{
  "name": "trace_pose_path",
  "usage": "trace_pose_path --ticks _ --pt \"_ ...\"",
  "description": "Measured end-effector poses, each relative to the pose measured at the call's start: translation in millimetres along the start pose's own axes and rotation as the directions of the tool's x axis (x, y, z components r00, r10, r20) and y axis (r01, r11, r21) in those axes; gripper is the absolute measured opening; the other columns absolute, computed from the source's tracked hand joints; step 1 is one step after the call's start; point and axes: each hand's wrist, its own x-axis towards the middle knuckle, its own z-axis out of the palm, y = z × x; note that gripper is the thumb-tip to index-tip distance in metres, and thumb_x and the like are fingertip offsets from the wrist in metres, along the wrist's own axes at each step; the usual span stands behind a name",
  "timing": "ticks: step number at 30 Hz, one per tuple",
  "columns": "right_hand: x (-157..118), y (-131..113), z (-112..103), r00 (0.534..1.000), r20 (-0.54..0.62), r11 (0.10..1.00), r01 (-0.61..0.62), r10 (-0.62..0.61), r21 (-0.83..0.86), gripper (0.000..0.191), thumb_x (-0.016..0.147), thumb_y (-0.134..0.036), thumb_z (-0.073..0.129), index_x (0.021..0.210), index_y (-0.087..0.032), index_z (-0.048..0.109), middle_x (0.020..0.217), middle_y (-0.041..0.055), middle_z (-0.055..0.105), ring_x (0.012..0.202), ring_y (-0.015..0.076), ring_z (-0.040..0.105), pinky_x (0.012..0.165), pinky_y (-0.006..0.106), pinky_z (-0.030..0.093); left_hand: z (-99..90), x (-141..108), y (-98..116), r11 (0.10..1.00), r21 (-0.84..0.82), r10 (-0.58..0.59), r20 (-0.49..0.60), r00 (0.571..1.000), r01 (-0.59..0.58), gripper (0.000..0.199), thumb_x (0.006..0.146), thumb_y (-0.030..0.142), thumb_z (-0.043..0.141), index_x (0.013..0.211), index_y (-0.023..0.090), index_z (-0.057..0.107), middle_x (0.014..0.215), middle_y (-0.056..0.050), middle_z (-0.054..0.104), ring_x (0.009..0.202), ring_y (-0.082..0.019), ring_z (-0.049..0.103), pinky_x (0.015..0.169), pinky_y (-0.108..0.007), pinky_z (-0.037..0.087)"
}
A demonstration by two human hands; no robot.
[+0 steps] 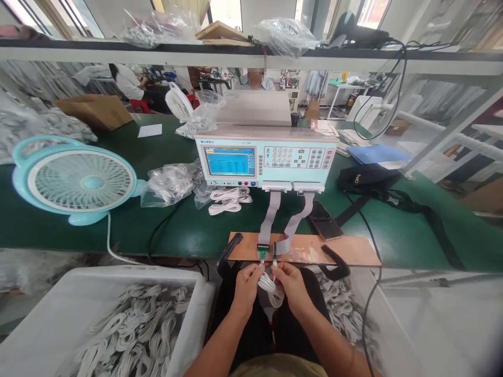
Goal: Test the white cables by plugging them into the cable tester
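Head camera view looks down on two bare hands meeting at the near edge of a green-topped workbench [176, 230], where the left hand [247, 285] and the right hand [293, 285] each pinch one end of a coiled white cable bundle [270, 287], fingers closed on the plugs and pressing them up toward a small green connector fixture [262, 253] on a flat copper-brown board [346, 250]. Two grey flat ribbon leads [271, 217] run from that fixture up to a pale blue box-shaped tester with a lit screen [267, 157]. A likely slip is a plug going in skewed, since both ends are guided at once and the springy coil hangs between the wrists, tugging on them. Smooth, glossy cable loops fill a white plastic bin [55, 314] at lower left, and a round turquoise plastic fan [76, 180] stands on the matte bench.
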Motion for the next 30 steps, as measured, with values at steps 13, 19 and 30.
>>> trace_pose_path --ticks 13,19,30 --pt "5.5 20.4 -3.9 0.992 -0.036 0.989 -0.117 0.12 0.088 0.022 0.063 -0.031 0.072 0.078 -0.018 0.064 0.064 -0.0039 0.061 0.052 0.0078 0.05 0.049 0.018 0.04 -0.8 -12.3 14.9 0.964 0.24 0.146 -0.119 0.982 -0.114 0.026 0.076 0.035 0.056 0.064 0.014 0.064 0.06 -0.001 0.059 0.062 -0.013 0.053 0.058 -0.023 0.04" --pt "8.3 24.2 -3.2 0.987 -0.117 0.993 -0.105 0.111 0.055 0.021 0.058 -0.027 0.075 0.075 -0.017 0.066 0.071 -0.0019 0.063 0.059 0.0069 0.055 0.052 0.013 0.045 -119.6 -64.9 53.8 0.666 0.74 0.322 -0.166 0.932 -0.098 0.026 0.086 0.034 0.041 0.099 0.019 0.059 0.098 -0.004 0.064 0.093 -0.015 0.056 0.086 -0.026 0.04" --pt "4.8 16.9 2.3 0.978 -0.178 0.994 -0.105 0.109 0.029 0.02 0.055 -0.026 0.075 0.071 -0.017 0.066 0.073 0.0009 0.061 0.058 0.0081 0.054 0.046 0.013 0.046 -282.0 -133.2 -96.6 0.207 0.852 -0.262 -0.425 0.866 0.481 0.034 0.083 0.03 0.046 0.113 0.014 0.052 0.114 -0.011 0.055 0.105 -0.022 0.05 0.092 -0.042 0.035"
